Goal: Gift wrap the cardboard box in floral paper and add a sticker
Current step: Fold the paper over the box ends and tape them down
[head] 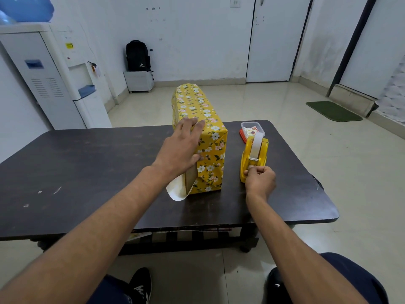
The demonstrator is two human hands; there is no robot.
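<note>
Dark wood table (87, 163) stretches wide to the left of the left hand (182, 148). Its flat, spread fingers press the floral paper (210, 150) onto the cardboard box (189, 178). 1 white paper flap (175, 190) curls loose under that wrist. Right of the box, the right hand (259, 179) pinches the front of the yellow tape dispenser (263, 150), near the table's right edge.
</note>
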